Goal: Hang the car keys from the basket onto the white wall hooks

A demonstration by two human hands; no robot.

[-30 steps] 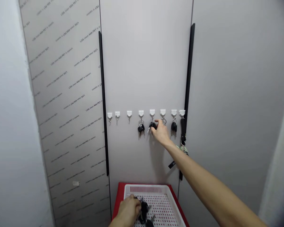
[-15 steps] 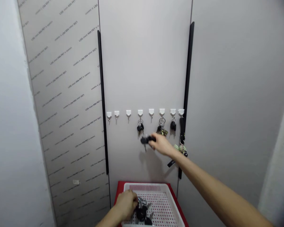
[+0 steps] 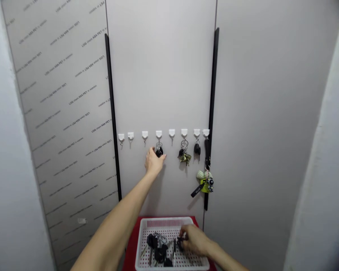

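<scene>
A row of white hooks (image 3: 171, 133) runs across a grey cabinet door. My left hand (image 3: 154, 160) reaches up with its fingers closed around the black key set (image 3: 159, 151) that hangs from the fourth hook from the left. My right hand (image 3: 194, 239) is down in the white perforated basket (image 3: 147, 224), fingers curled on a black key (image 3: 181, 241) among several loose keys (image 3: 158, 248). More key sets hang to the right: one with a brass tag (image 3: 184, 155), a black fob (image 3: 197, 149), and a long strap with a green charm (image 3: 205, 182).
The basket rests on a red surface (image 3: 132, 244). Black vertical handles (image 3: 112, 109) flank the door. A film-covered panel (image 3: 59, 113) stands at the left and a white wall (image 3: 327, 169) at the right. The three leftmost hooks and the fifth are bare.
My right hand took a black key set off the fifth hook and carried it down into the basket. My left hand left the basket and rose to the fourth hook's keys. The view shifted right.
</scene>
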